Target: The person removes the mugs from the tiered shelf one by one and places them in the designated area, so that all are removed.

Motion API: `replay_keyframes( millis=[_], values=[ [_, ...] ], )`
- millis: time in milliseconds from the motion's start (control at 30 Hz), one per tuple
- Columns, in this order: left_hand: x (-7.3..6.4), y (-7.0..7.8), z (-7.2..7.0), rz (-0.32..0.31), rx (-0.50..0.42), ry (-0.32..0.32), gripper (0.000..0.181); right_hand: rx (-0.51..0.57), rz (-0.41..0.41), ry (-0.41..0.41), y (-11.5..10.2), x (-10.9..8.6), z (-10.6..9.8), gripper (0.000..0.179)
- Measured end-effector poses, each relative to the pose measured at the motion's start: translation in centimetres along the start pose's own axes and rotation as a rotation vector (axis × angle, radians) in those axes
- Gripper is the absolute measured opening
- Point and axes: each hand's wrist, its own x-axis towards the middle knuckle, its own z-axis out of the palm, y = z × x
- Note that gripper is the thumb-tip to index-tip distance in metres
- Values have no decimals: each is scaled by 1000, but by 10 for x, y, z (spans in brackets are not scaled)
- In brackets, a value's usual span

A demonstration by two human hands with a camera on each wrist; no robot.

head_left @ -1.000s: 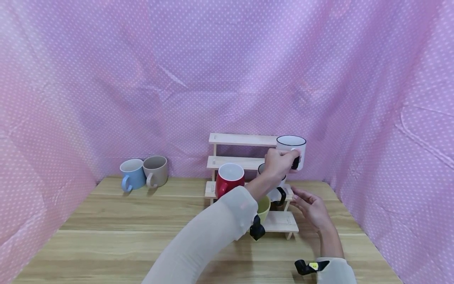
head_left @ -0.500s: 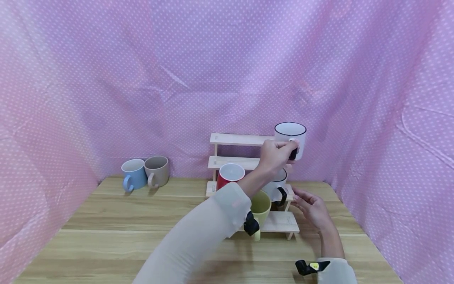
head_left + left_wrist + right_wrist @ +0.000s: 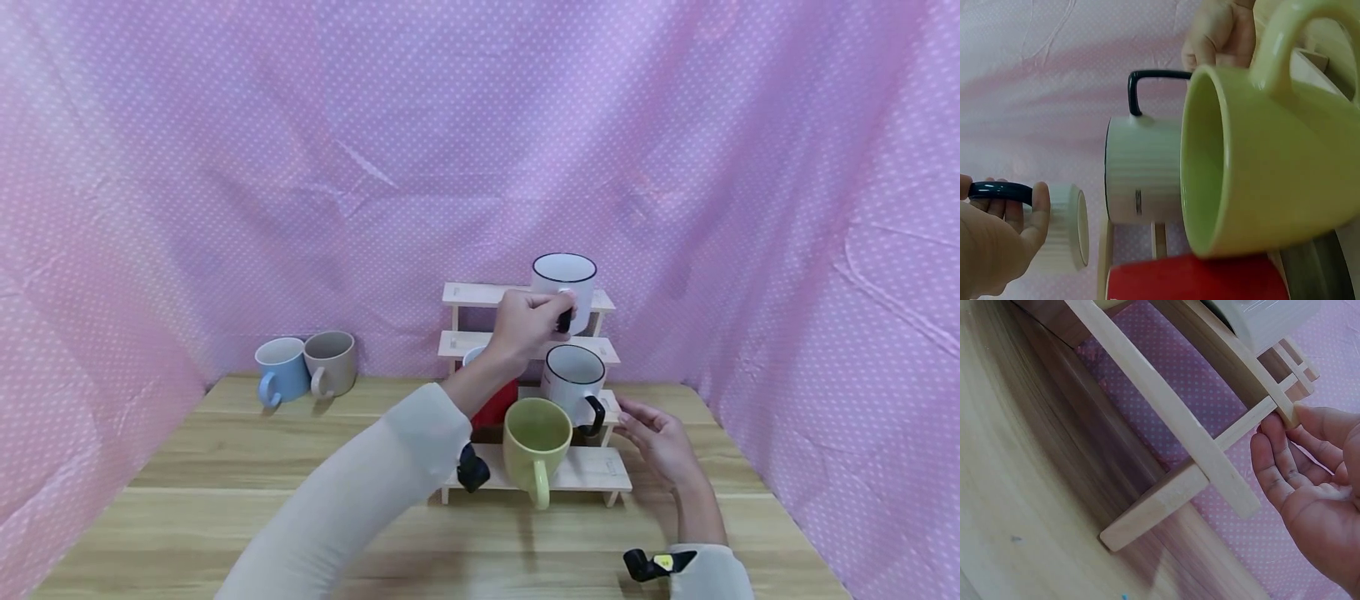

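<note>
My left hand (image 3: 525, 321) grips a white mug (image 3: 583, 304) with a black rim by its black handle. The mug is upright in front of the top board of a light wooden stepped rack (image 3: 600, 471); its base shows in the left wrist view. My right hand (image 3: 660, 442) pinches the right end of the rack's second board, thumb on top and fingers beneath in the right wrist view. Another white mug (image 3: 572, 390) with a black handle stands on that board. A red mug (image 3: 498, 410) beside it is partly hidden by my left forearm. On the lowest board sits a yellow-green mug (image 3: 525, 467).
At the back left of the wooden table (image 3: 262, 500), a light blue mug (image 3: 283, 371) and a grey-brown mug (image 3: 337, 371) stand side by side. Pink dotted cloth (image 3: 480, 125) hangs behind the table and along both sides.
My left hand has raised the white mug, then carried it left, from the rack's right end to in front of its top board. My right hand stays at the second board's end.
</note>
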Motion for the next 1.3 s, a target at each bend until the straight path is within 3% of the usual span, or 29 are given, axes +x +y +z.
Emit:
replay_keyframes(
  millis=[267,567,733,1033,1300],
  values=[
    [-1,6,-43,23,86,17,24,13,10,4,6,1,-2,52],
    [-8,13,-88,-18,93,52,26,12,-7,9,6,1,-1,52],
    [-11,14,-113,-24,145,71,30,-5,-3,18,6,2,-3,50],
    [-15,21,-144,3,61,102,33,0,2,2,5,3,-4,51],
    [-19,25,-173,-9,58,145,31,-11,10,4,3,1,-3,51]
  ],
)
